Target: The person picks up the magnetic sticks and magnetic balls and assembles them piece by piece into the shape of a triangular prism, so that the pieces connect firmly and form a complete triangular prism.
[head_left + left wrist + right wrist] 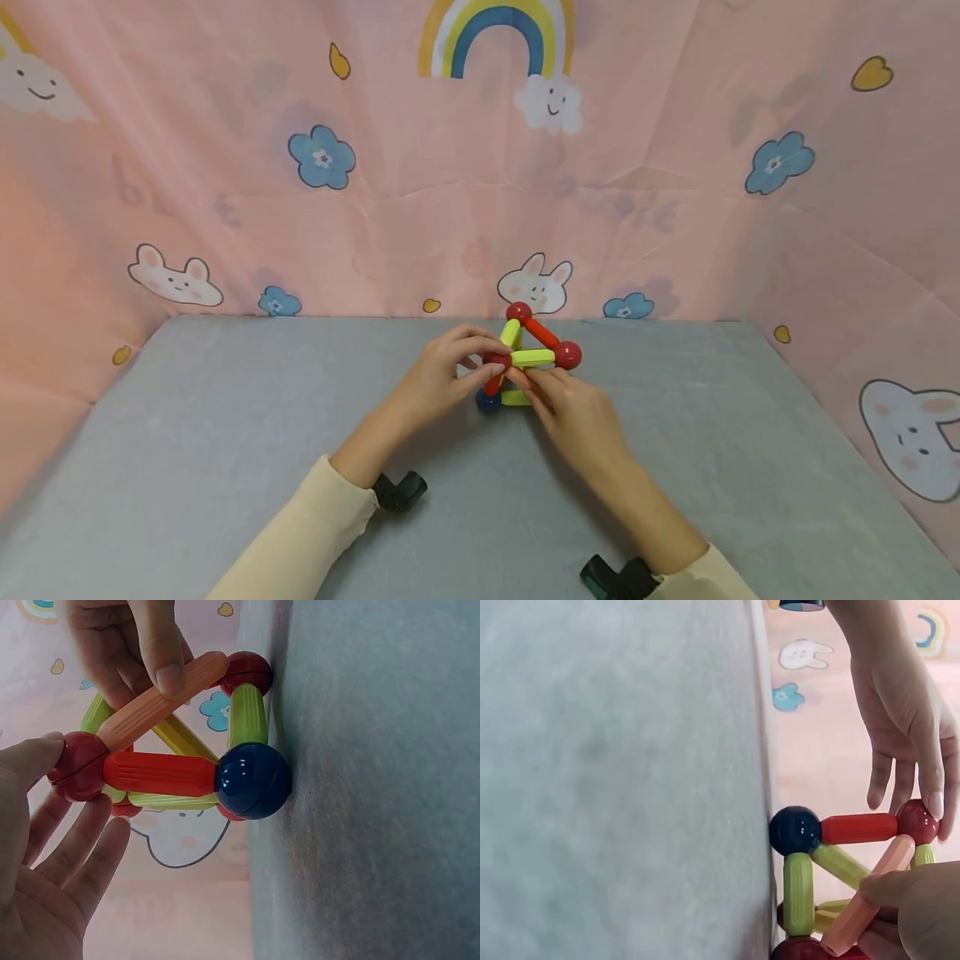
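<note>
A frame of magnetic rods and balls stands on the grey table; its blue ball [253,781] rests at a bottom corner. My left hand [438,371] holds a red ball [78,766] at an upper corner between thumb and fingers. From that ball a red rod [160,774] runs down to the blue one. My right hand [581,417] pinches an orange rod [853,922]. This rod slants, one end at the held ball, the other close to a lower red ball [247,673]; whether that end touches is unclear. A yellow-green rod [799,894] links the blue ball and lower red ball.
At the frame's top a red ball [518,312] joins another red rod [542,333], which leads to a red ball [567,356] at the right. The grey tabletop [225,467] surrounds the frame. Behind it hangs a pink printed cloth [390,233]. Dark wrist mounts sit near both sleeves.
</note>
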### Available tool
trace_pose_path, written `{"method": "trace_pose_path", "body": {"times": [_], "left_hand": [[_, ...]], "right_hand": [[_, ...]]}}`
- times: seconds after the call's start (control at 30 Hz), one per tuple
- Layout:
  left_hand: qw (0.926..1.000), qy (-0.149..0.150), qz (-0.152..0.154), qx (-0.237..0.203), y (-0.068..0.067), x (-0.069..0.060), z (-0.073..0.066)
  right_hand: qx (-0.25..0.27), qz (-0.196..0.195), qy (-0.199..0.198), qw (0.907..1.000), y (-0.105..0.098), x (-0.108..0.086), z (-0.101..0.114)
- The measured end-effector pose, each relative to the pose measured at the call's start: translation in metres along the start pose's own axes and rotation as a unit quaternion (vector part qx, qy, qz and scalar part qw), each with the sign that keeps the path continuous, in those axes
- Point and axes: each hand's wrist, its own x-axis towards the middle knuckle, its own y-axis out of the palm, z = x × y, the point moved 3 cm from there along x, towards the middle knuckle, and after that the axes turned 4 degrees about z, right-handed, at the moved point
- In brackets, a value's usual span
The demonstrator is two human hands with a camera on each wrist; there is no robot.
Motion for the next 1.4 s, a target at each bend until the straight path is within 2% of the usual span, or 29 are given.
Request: {"method": "trace_pose_path", "body": {"times": [0.33, 0.7, 0.9, 0.97, 1.03, 1.13, 1.2, 1.27, 1.4], "left_hand": [[0.9999, 0.01, -0.01, -0.006, 0.0, -0.001, 0.003], [0.9997, -0.008, -0.005, -0.024, 0.0, 0.0, 0.005], [0.9993, -0.002, -0.031, -0.023, 0.005, 0.001, 0.006], [0.9983, -0.026, -0.046, -0.026, 0.009, 0.001, 0.01], [0.9956, -0.074, -0.045, -0.035, 0.016, 0.001, 0.017], [0.9851, -0.158, -0.007, -0.068, 0.027, -0.002, 0.029], [0.9781, -0.188, 0.027, -0.085, 0.034, -0.005, 0.035], [0.9758, -0.19, 0.047, -0.097, 0.039, -0.007, 0.039], [0.9828, -0.155, 0.041, -0.092, 0.043, -0.01, 0.038]], "right_hand": [[0.002, -0.04, -0.024, 0.9989, 0.007, 0.0, 0.0], [0.016, -0.043, -0.019, 0.9988, 0.02, -0.001, -0.003], [0.029, -0.051, -0.025, 0.998, 0.022, -0.001, -0.007], [0.032, -0.053, -0.021, 0.9979, 0.022, -0.001, -0.009], [0.033, -0.052, -0.014, 0.998, 0.022, -0.001, -0.011], [0.033, -0.051, -0.006, 0.9981, 0.023, -0.002, -0.012], [0.034, -0.05, -0.006, 0.9982, 0.022, -0.001, -0.012], [0.037, -0.05, -0.01, 0.998, 0.022, -0.001, -0.011], [0.045, -0.055, -0.012, 0.9974, 0.022, -0.002, -0.01]]}}
